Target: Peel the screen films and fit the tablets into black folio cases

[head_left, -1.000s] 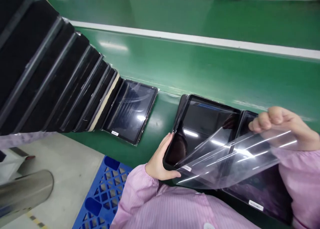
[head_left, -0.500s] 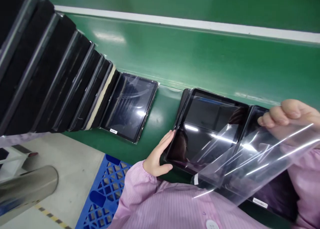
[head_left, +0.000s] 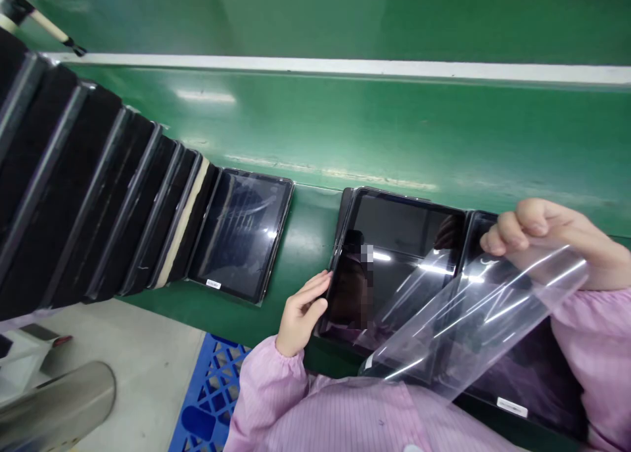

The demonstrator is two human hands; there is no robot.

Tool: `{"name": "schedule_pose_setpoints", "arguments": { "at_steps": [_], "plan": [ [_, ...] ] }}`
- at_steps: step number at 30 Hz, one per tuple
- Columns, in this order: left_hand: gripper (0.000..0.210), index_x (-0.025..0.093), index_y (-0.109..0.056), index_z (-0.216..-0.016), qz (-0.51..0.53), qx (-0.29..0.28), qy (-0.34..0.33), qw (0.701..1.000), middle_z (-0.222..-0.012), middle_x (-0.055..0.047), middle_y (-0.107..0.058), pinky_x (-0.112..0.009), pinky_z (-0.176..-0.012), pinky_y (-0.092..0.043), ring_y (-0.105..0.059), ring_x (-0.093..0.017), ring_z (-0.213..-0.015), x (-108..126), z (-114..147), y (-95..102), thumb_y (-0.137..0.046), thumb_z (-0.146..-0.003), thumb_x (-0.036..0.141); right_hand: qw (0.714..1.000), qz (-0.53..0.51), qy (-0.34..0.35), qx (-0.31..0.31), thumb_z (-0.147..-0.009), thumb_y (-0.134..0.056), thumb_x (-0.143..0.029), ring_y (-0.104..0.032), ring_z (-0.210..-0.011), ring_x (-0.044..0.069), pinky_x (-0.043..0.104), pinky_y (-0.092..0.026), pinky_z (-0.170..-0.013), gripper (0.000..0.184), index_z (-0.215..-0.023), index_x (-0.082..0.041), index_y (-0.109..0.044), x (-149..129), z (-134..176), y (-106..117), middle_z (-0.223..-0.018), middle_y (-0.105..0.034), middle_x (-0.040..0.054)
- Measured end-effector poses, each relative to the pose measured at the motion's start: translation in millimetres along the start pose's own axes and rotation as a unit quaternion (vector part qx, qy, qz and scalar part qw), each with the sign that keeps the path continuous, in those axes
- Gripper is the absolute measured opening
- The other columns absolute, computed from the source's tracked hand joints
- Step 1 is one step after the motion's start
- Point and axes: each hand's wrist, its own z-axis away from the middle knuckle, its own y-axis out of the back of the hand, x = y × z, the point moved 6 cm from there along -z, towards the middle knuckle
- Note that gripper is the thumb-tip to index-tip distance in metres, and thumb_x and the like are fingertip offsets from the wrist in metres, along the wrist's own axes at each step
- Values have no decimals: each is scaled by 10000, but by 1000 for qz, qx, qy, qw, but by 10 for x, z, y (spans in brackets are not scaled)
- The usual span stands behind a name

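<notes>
A sheet of clear film (head_left: 486,324) hangs from the right hand (head_left: 557,238), whose fingers are closed on its upper right end. The film is colourless and glossy, bowed along its length, with long white streaks of light across it. It slants down leftward over the right part of the middle tablet (head_left: 394,222) and over the right-hand tablet (head_left: 539,376), to a small white tab (head_left: 369,361) at its lower left corner, near the counter's near edge. Whether its lower part touches the glass, I cannot tell.

The middle tablet lies on the green counter (head_left: 308,225) close to the near edge, screen up. Its glass is black and mirror-like, showing bright lamp reflections, within a dark rim with rounded corners. At its left side, a strip of another dark, flat thing sticks out beneath it. The left hand (head_left: 300,313) rests against that side, thumb apart from the fingers, their tips at the rim.

The right-hand tablet, just beside the middle one, bears a white printed label (head_left: 511,407) toward the near edge. Farther left along the counter lies the left-hand tablet (head_left: 241,235), also labelled, beside a stack of black slabs (head_left: 116,205) with greyish edges. A blue pallet (head_left: 193,396) stands below the near edge.
</notes>
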Motion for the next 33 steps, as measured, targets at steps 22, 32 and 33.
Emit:
{"name": "schedule_pose_setpoints", "arguments": {
  "at_steps": [22, 32, 33],
  "plan": [
    [395, 201, -482, -553, -120, 80, 87, 986, -596, 12, -534, -261, -632, -401, -510, -133, -605, 177, -391, -63, -502, -924, 337, 999, -31, -39, 2, -693, -862, -423, -606, -545, 174, 318, -478, -521, 431, -590, -213, -499, -24, 6, -45, -528, -509, 9],
    [440, 204, -462, -550, -151, 86, 90, 981, -585, 0, -521, -255, -579, -413, -495, -142, -571, 136, -385, -30, -516, -916, 441, 994, -85, -17, -64, -821, -751, -345, -669, -626, 157, 295, -482, -598, 315, -642, -196, -540, -12, 12, -102, -598, -598, 14],
    [447, 203, -459, -556, -153, 84, 89, 981, -590, 0, -522, -255, -579, -418, -500, -144, -577, 129, -366, -13, -516, -916, 461, 992, -100, -12, -77, -838, -732, -316, -681, -653, 154, 289, -491, -622, 283, -661, -192, -549, -9, -1, -119, -623, -619, 14]
  ]
}}
